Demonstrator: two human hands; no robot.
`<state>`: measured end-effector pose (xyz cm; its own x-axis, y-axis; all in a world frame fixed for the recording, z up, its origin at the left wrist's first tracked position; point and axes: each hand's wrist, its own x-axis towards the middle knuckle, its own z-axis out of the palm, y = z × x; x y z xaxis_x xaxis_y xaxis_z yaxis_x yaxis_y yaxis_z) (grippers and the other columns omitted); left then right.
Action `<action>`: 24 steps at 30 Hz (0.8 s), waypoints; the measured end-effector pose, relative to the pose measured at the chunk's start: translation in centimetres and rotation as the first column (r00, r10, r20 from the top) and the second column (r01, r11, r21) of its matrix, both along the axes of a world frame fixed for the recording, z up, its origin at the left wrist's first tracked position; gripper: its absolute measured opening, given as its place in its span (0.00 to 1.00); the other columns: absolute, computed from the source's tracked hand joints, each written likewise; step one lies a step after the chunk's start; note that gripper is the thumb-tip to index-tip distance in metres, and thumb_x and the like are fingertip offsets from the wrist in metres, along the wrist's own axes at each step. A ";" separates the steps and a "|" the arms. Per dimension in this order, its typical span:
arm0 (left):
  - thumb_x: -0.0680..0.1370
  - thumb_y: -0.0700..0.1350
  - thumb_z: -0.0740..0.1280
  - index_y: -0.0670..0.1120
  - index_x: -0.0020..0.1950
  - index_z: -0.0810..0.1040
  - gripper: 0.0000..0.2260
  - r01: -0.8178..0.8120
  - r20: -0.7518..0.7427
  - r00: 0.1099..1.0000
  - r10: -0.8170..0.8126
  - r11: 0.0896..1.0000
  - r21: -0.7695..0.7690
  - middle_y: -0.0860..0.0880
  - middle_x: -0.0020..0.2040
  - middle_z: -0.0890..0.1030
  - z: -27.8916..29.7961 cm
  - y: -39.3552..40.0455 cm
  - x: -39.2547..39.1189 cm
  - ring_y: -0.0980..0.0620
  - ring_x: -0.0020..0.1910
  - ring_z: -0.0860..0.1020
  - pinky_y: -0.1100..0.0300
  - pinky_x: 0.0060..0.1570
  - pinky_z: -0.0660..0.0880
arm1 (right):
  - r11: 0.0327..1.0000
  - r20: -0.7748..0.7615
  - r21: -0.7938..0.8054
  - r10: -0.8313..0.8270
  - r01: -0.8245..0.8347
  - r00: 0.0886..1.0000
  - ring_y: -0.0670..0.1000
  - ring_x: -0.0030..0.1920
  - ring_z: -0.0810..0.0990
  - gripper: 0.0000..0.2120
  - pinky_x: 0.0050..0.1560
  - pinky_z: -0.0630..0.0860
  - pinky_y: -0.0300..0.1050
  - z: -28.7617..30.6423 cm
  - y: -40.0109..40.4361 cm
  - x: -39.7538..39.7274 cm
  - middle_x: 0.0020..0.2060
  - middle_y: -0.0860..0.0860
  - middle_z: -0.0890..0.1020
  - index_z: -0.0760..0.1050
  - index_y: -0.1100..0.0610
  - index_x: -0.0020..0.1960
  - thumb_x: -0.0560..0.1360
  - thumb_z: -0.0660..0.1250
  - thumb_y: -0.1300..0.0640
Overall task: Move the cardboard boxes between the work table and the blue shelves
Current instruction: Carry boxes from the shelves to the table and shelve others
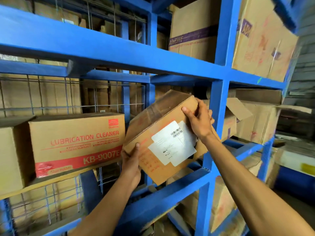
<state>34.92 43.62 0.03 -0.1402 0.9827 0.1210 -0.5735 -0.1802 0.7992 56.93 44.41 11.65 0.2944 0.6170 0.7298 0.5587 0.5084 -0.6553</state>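
Note:
A small cardboard box (163,133) with white shipping labels on its near face is tilted in the middle bay of the blue shelves (105,53). My left hand (131,160) grips its lower left corner, thumb on the front face. At the upper right corner my right hand (199,120) grips it, fingers curled over the top edge. The box hangs half inside the bay, above the blue front rail. The work table is out of view.
A large "Lubrication Cleaner" box (76,142) sits on the shelf just left of the held box. A blue upright post (216,116) stands right behind my right hand. More cartons (262,41) fill the bays above, right and below. Wire mesh backs the left bays.

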 end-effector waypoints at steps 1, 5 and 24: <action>0.79 0.48 0.67 0.55 0.66 0.68 0.17 -0.002 -0.010 1.000 0.002 1.000 0.018 0.46 0.64 0.78 0.1 -0.6 -0.2 0.48 0.58 0.79 0.49 0.54 0.77 | 1.000 -0.018 -0.007 -0.003 0.003 1.000 0.47 0.62 0.60 0.27 0.67 0.51 0.53 -0.2 -0.8 0.0 0.66 0.46 0.71 0.65 0.45 0.72 0.77 0.67 0.39; 0.79 0.50 0.67 0.58 0.67 0.67 0.18 -0.007 -0.135 0.991 0.024 0.993 0.122 0.50 0.59 0.80 0.3 -2.8 -1.6 0.56 0.50 0.82 0.58 0.39 0.78 | 0.998 -0.108 -0.057 -0.031 0.025 0.994 0.51 0.63 0.65 0.26 0.70 0.53 0.53 -1.0 -3.3 -0.1 0.62 0.48 0.72 0.66 0.47 0.71 0.78 0.66 0.38; 0.69 0.74 0.61 0.61 0.74 0.62 0.36 -0.102 -0.501 0.823 0.268 0.937 0.334 0.51 0.68 0.73 -0.8 -8.7 -2.0 0.51 0.64 0.75 0.46 0.62 0.74 | 0.978 -0.326 -0.195 0.007 -0.074 0.945 0.32 0.59 0.75 0.32 0.49 0.68 0.25 -12.2 -13.8 4.2 0.57 0.33 0.78 0.69 0.41 0.66 0.67 0.63 0.26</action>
<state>32.91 34.96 -0.72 -0.1476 0.8564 0.4948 -0.0069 -0.5011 0.8653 61.11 30.65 -0.51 0.4645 0.7576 0.4585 0.2820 0.3643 -0.8876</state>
